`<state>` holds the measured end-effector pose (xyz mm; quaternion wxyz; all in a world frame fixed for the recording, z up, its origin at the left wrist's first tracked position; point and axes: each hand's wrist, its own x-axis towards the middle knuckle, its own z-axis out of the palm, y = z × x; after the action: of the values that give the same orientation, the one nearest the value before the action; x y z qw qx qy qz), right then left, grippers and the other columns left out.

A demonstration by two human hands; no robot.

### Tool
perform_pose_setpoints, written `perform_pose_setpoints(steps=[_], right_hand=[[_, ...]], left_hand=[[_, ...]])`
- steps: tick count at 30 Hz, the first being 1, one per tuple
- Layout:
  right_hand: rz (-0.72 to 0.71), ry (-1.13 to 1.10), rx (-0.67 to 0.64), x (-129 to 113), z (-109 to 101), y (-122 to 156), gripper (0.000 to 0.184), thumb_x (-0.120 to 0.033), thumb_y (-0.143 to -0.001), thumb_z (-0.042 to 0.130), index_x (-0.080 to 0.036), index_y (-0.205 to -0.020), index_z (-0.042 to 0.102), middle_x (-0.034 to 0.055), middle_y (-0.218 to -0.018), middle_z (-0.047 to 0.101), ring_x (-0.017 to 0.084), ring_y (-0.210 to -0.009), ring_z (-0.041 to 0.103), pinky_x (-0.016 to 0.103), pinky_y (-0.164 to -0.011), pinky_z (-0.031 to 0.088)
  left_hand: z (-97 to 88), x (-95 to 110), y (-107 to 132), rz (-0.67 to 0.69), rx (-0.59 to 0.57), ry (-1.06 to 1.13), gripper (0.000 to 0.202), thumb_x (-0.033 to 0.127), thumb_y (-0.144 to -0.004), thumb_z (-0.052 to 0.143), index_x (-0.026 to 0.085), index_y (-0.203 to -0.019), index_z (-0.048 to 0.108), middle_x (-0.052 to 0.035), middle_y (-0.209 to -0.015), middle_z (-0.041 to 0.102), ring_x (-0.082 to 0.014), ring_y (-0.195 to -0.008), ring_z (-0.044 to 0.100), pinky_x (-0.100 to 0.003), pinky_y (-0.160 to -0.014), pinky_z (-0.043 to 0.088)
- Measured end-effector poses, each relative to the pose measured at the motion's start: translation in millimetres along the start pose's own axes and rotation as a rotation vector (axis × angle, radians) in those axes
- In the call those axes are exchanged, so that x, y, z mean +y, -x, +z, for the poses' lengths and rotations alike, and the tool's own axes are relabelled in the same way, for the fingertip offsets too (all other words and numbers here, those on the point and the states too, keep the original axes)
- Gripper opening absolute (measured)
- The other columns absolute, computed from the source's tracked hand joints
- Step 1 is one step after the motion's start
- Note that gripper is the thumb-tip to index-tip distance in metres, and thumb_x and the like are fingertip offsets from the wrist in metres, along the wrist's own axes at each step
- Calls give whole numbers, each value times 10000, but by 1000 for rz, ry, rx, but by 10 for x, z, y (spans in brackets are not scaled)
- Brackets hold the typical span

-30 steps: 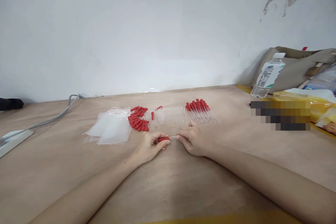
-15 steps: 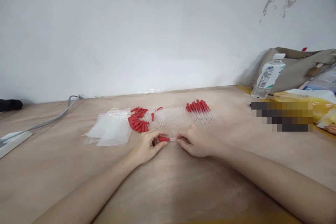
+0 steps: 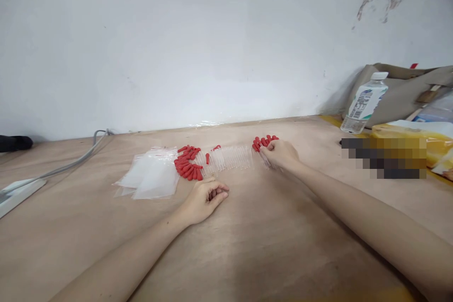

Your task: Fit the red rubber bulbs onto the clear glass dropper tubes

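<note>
My left hand (image 3: 207, 200) rests on the table with its fingers loosely curled and nothing between thumb and forefinger. At the group of red-bulbed glass droppers (image 3: 260, 141), my right hand (image 3: 281, 153) pinches a dropper at its bulb end; the hand covers much of it and some of its neighbours. Left of that group lies a row of clear glass tubes (image 3: 235, 158). A heap of loose red rubber bulbs (image 3: 187, 167) sits beyond my left hand, and one single red bulb (image 3: 207, 158) lies by the tubes.
Clear plastic bags (image 3: 152, 174) are spread left of the bulbs. A grey cable (image 3: 76, 159) runs to a white strip (image 3: 21, 193) at far left. On the right stand a water bottle (image 3: 364, 104), a beige bag (image 3: 399, 85) and yellow packaging (image 3: 406, 132). A white wall (image 3: 177, 47) closes the back.
My right hand has carried the dropper from in front of me up and right to the droppers. The left hand has let go of its red bulb and stays in place.
</note>
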<state>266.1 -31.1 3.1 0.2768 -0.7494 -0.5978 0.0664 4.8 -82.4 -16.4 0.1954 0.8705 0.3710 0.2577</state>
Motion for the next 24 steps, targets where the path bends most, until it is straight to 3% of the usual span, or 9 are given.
perform_pose_setpoints(steps=[5, 14, 19, 24], right_hand=[[-40, 177, 8, -7, 107, -53, 318, -382, -782, 421, -183, -629, 617, 73, -685, 607, 210, -733, 565, 310, -619, 336], [-72, 234, 44, 6, 184, -45, 377, -462, -782, 383, -190, -636, 600, 57, -689, 614, 226, -741, 549, 388, -730, 302], [-194, 278, -2, -176, 233, 13, 353, -365, -809, 365, -173, -644, 610, 79, -693, 621, 227, -773, 545, 403, -776, 248], [-173, 381, -121, -348, 285, -9, 223, -249, -763, 448, -133, -713, 632, 133, -752, 628, 258, -759, 566, 419, -758, 237]], left_hand=[[-1, -5, -2, 4, 1, 4, 172, 251, -808, 498, 179, -869, 641, -6, -702, 557, -94, -592, 479, -196, -545, 383], [0, 19, -6, -7, -11, -8, 175, 243, -808, 492, 171, -873, 638, -11, -706, 553, -98, -600, 483, -204, -557, 380], [-3, 29, -6, 11, -8, -4, 187, 249, -817, 478, 174, -881, 637, -15, -713, 563, -105, -615, 490, -213, -574, 387], [6, 21, 0, 9, 3, -6, 184, 251, -814, 488, 181, -888, 642, -14, -710, 560, -107, -622, 495, -211, -576, 391]])
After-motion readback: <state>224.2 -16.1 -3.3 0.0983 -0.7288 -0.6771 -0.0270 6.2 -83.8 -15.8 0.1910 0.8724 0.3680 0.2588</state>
